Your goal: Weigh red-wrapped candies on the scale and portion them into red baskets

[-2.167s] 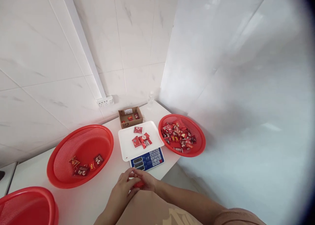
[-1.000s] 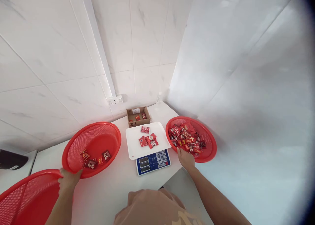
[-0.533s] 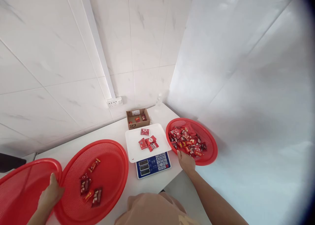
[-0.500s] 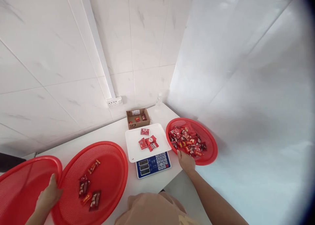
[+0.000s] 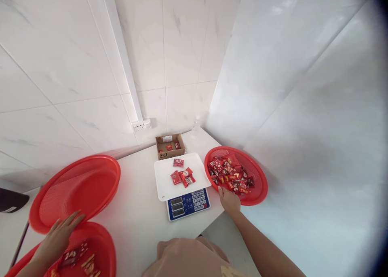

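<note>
At the lower left, my left hand (image 5: 59, 238) has its fingers stretched out over the near rim of a bare red plastic basket (image 5: 45, 194). Below that hand is a second red basket (image 5: 111, 250), with several wrapped snack packets (image 5: 74, 256) in it, partly hidden by my hand and the frame edge. My right hand (image 5: 229, 200) grips the near rim of a third red basket (image 5: 262, 184), which is heaped with small red packets (image 5: 232, 174). Between the hands stands a digital scale (image 5: 188, 204); its white tray (image 5: 165, 182) bears several red packets (image 5: 184, 174).
Behind the scale sits a small cardboard box (image 5: 171, 152) with a few packets inside. A clear bottle (image 5: 196, 122) stands in the corner by the tiled wall. A wall socket (image 5: 141, 125) is above the white table (image 5: 139, 180). A black object (image 5: 12, 200) lies at far left.
The bare left basket has moved away from me and to the right, and the basket with few packets has moved left and nearer. My left hand's fingers have spread. My right hand stays on its basket.
</note>
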### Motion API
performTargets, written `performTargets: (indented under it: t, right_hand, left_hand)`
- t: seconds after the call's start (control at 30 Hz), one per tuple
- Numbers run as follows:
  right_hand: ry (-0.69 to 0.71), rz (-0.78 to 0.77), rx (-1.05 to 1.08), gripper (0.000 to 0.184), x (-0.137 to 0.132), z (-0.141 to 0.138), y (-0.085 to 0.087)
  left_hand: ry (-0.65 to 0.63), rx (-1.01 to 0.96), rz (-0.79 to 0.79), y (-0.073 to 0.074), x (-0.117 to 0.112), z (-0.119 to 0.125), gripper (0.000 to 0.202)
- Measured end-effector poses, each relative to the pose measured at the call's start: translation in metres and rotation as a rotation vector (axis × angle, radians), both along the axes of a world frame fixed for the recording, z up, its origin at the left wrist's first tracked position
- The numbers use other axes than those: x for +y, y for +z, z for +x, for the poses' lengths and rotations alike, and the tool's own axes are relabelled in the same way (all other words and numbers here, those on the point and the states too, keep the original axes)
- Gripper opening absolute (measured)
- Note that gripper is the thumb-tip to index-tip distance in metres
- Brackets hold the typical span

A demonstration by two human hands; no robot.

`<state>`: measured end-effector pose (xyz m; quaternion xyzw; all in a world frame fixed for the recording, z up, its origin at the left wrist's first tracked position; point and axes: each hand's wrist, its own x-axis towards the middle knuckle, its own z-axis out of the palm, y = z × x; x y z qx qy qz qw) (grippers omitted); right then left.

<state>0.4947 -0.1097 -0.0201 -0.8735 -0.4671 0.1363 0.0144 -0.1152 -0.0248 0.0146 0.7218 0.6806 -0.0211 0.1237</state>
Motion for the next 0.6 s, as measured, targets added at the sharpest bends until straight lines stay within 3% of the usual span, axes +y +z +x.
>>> performTargets:
  t: [0.13, 0.27, 0.37, 0.5, 0.6]
  right_hand:
    - [-0.002, -0.007, 0.025, 0.055, -0.001, 0.002, -0.002]
    - [0.015, 0.102, 0.003, 0.044, 0.01, -0.003, 0.0]
    - [0.212, 0.223, 0.014, 0.043, 0.034, -0.022, 0.009]
    - [0.512, 0.238, 0.167, 0.046, 0.079, -0.063, 0.021]
    - [0.566, 0.143, 0.231, 0.049, 0.106, -0.088, 0.023]
  left_hand:
    - [-0.091, -0.01, -0.064, -0.014, 0.007, 0.017, 0.067]
    - [-0.079, -0.166, -0.188, -0.006, 0.008, 0.052, 0.065]
    - [-0.111, -0.231, -0.233, 0.008, 0.004, 0.089, 0.064]
    - [-0.157, -0.25, -0.231, 0.018, -0.005, 0.14, 0.059]
    - [-0.168, -0.249, -0.232, 0.018, -0.014, 0.167, 0.055]
